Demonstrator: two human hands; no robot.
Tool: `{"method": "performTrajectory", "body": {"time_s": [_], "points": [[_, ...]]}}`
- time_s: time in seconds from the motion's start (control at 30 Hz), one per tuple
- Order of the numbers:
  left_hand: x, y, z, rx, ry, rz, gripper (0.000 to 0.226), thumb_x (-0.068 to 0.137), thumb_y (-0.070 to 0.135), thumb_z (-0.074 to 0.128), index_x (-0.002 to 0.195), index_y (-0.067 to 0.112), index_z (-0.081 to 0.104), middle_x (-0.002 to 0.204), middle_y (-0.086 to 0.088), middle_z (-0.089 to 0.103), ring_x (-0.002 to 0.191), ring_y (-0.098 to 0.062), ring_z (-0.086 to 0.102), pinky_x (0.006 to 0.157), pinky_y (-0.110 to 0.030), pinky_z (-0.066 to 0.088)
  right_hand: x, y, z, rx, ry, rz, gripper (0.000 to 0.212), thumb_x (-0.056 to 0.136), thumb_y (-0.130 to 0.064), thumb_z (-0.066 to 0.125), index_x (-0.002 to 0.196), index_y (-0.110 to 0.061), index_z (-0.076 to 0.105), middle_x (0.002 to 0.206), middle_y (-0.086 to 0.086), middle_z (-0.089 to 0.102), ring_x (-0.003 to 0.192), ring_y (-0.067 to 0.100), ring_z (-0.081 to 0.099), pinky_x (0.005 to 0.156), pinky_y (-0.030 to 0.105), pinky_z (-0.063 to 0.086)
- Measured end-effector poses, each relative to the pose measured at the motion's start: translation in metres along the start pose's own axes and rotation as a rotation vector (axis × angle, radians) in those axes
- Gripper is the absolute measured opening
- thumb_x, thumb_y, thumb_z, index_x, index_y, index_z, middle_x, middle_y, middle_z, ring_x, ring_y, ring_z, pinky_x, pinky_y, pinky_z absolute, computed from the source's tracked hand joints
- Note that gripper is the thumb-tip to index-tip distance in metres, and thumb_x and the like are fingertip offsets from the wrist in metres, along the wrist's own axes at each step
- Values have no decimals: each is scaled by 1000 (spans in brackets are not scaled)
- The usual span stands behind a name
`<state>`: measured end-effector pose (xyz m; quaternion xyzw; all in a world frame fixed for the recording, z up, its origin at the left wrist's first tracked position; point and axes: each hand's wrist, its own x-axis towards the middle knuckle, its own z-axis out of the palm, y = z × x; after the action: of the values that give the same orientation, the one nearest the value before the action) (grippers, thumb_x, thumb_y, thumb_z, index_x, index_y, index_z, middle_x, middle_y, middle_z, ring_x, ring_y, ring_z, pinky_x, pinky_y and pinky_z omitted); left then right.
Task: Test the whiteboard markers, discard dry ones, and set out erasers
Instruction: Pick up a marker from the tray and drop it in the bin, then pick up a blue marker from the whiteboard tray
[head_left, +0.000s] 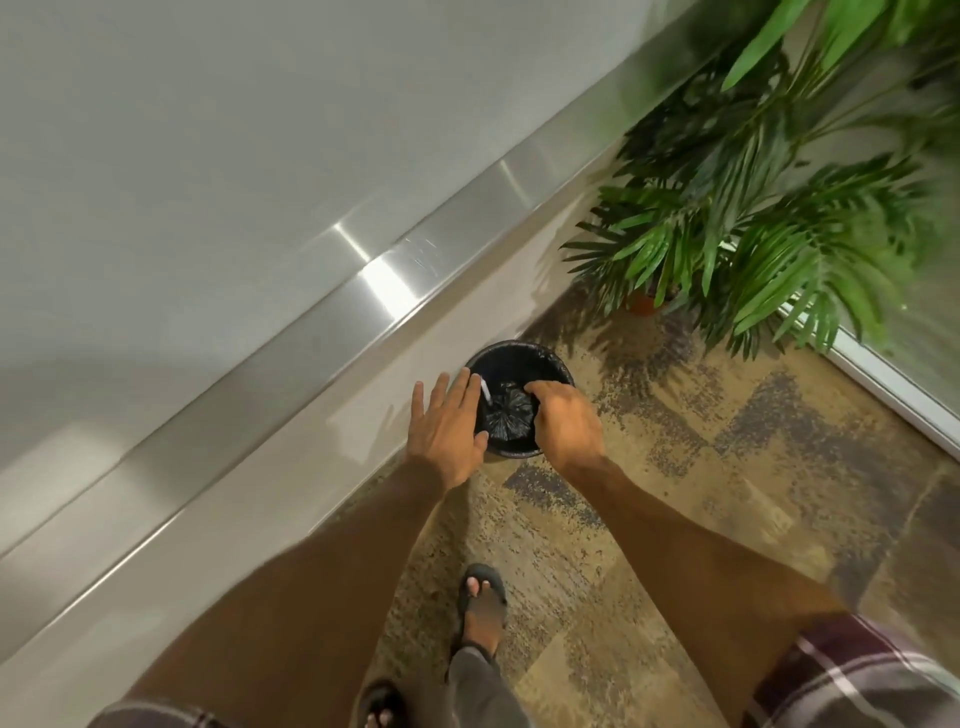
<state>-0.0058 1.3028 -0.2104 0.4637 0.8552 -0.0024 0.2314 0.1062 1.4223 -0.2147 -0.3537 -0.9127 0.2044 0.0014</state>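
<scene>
At the foot of the pale wall (208, 156), straight ahead at your 12 o'clock, stands a small black bin (519, 347) lined with a black bag (511, 413), and both your hands are over it. Your left hand (447, 431) is released, fingers straight and spread, covering the bin's rim at its 9 o'clock. Just off those fingertips a white marker (486, 392) lies tilted inside the bin, near the 10 o'clock wall, above the bunched bag; whether it is resting there or in the air you cannot tell. Your right hand (563, 421) is over the bin's 3 o'clock side, back up, fingers bent downward into the opening. Its palm is hidden, so whether it is grasping anything cannot be told.

A brushed metal ledge (363, 291) runs diagonally along the wall at your 10 o'clock. A leafy plant (727, 218) in an orange pot (647, 303) stands at your 2 o'clock on the mottled carpet (727, 467). Your sandalled foot (480, 597) is at 6 o'clock from the bin.
</scene>
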Motion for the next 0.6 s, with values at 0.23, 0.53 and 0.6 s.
{"method": "performTrajectory", "body": {"time_s": [0.23, 0.53, 0.6], "points": [[-69, 5, -56, 31, 43, 22, 75, 100, 39, 45, 156, 17, 0, 164, -3, -3, 150, -24, -5, 120, -50, -3, -52, -55, -52, -70, 52, -88, 35, 85, -3, 55, 120, -2, 59, 112, 14, 65, 104, 31, 59, 91, 41, 48], [-200, 0, -127, 132, 173, 33, 72, 102, 46, 37, 156, 18, -1, 164, -4, -3, 150, -25, -3, 120, -51, -3, -138, -142, -111, -160, 170, -153, 30, 92, -29, 48, 117, -12, 55, 113, 6, 60, 106, 27, 55, 92, 39, 43], [-228, -4, -137, 146, 193, 37, 72, 101, 49, 36, 156, 19, 0, 164, -4, -3, 150, -26, -3, 120, -52, -3, -157, -161, -121, -165, 185, -167, 34, 95, -34, 45, 121, -13, 51, 117, 5, 58, 110, 26, 53, 95, 39, 41]]}}
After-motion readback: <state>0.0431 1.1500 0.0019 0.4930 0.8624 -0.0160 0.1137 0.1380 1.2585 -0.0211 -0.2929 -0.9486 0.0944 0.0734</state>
